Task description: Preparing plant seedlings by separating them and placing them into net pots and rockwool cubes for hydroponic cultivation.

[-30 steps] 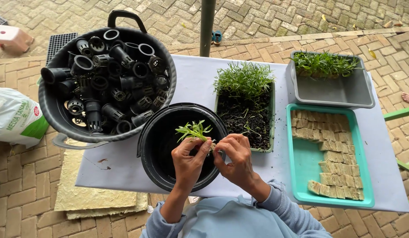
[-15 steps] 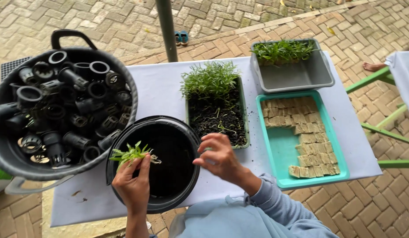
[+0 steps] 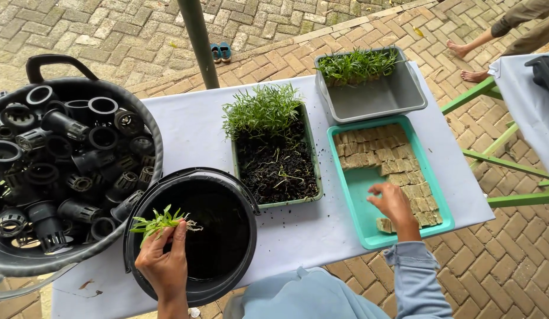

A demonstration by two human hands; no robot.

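Seedling bunch [image 3: 159, 221] pinched in my left hand [image 3: 165, 266], over the black bucket [image 3: 194, 292]. My right hand [image 3: 394, 204], fingers loosely spread and empty, reaches among the sponge cubes [image 3: 386, 171] in the teal tray [image 3: 360, 207]. I judge this cube-fetching; next calls for pinching one cube free.

Outdoors in daylight — brick paving [image 3: 511, 260] all around, a white-covered table [image 3: 191, 133], a grey post [image 3: 198, 41], green frame [image 3: 493, 159] alongside.

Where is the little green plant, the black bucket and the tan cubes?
seedling [image 3: 159, 222], head view, on its leaves.
black bucket [image 3: 194, 177], head view, on its far rim.
tan cubes [image 3: 369, 152], head view, on the block's middle.
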